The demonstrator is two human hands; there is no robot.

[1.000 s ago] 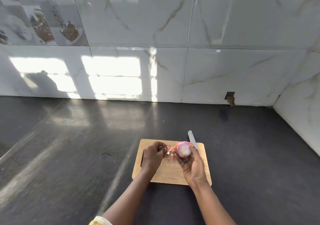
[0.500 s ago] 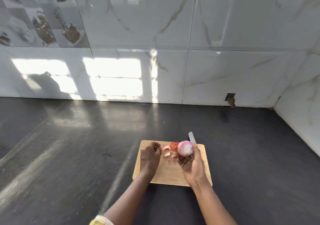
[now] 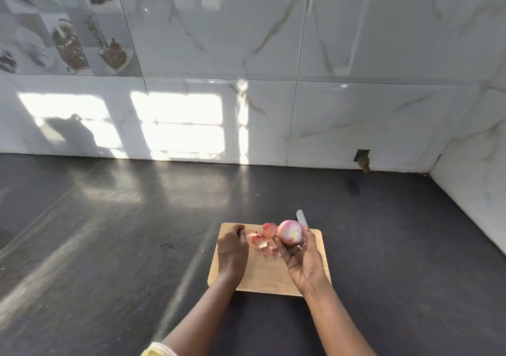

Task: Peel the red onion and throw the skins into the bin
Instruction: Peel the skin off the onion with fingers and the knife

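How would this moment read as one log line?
right hand: holds red onion | left hand: on cutting board | skins: on board

Both bare forearms reach in from the near edge. The left hand (image 3: 232,251) is knuckles-up, fingers curled under. The right hand (image 3: 302,260) is turned palm-up, its fingers cupped around the red onion (image 3: 290,232).

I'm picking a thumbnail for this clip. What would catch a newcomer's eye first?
First, the pale pink peeled onion, held up in the right hand over the wooden cutting board. Next, the reddish skins scattered on the board between the onion and the left hand. Then the bright window light on the marble wall tiles at the back left.
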